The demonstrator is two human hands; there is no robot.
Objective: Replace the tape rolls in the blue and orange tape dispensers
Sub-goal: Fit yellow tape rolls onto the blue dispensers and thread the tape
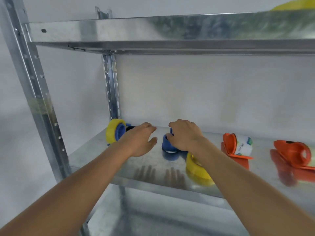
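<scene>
On the metal shelf (105, 160) a blue tape dispenser (167, 145) stands in the middle with no roll visible on it. My right hand (185, 135) rests on top of it, fingers curled around its upper part. My left hand (141, 138) hovers just left of it, fingers spread and holding nothing. A second blue dispenser (120, 132) carrying a yellow roll lies at the far left. A loose yellow tape roll (196, 169) sits near the front edge under my right wrist. To the right stand an orange dispenser (230, 145) with a white roll and another orange dispenser (293, 154).
An upper metal shelf (153, 33) overhangs the work area, with something yellow (296, 5) on it at the right. Perforated steel uprights (34, 92) stand at the left and at the back. A white wall closes the back.
</scene>
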